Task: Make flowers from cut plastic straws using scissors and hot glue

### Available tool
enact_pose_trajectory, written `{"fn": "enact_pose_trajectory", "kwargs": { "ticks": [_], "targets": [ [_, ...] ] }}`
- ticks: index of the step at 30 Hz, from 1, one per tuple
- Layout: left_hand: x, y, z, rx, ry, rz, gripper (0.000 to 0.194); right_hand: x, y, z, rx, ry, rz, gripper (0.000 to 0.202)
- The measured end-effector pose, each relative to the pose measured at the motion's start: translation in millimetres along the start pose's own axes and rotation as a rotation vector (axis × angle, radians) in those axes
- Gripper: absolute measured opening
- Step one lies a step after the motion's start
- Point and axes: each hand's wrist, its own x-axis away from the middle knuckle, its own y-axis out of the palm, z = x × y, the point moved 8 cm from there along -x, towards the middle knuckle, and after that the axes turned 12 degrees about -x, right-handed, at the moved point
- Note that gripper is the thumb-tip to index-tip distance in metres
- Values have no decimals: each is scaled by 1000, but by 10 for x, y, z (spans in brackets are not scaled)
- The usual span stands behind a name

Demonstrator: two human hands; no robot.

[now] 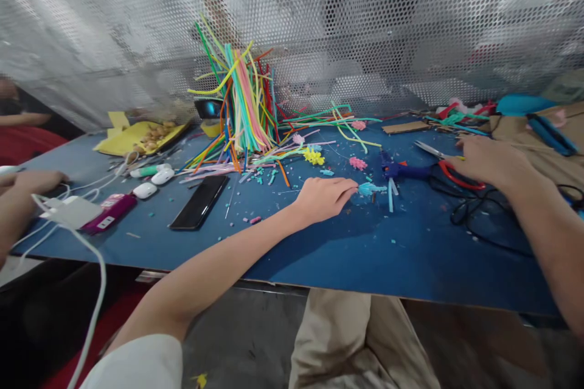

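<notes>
My left hand (pixel 325 197) is low over the blue table, its thumb and fingers pinched on a small light-blue fringed piece (pixel 368 189). Just right of that piece is a dark blue glue gun (pixel 408 171), with pale blue strips (pixel 391 193) in front of its nozzle. My right hand (pixel 486 159) has its fingers around the middle of a pair of scissors (pixel 462 177) with red handles, whose blades point left. Beyond my left hand lie a yellow fringed piece (pixel 314 156) and a pink one (pixel 358 163).
Bundled coloured pipe cleaners (pixel 246 103) stand at the back before a perforated metal screen (pixel 347 24). Left are a black phone (pixel 199 202), white cables and a yellow tray (pixel 137 137). Another person's hand (pixel 39 183) rests far left. A black cord (pixel 483 234) curls at right.
</notes>
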Motion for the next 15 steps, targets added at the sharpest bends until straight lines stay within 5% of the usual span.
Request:
{"fn": "enact_pose_trajectory", "kwargs": {
  "ticks": [4,8,15],
  "targets": [
    [-3,15,-30,40,-23,-28,32,198,-260,-674,-300,-183,-20,35],
    [-9,27,-54,74,-36,-58,32,543,-350,-1356,-502,-538,-38,25],
    [-27,3,-105,110,-51,-38,30,954,-269,-1829,-652,-904,-45,31]
  ]
}}
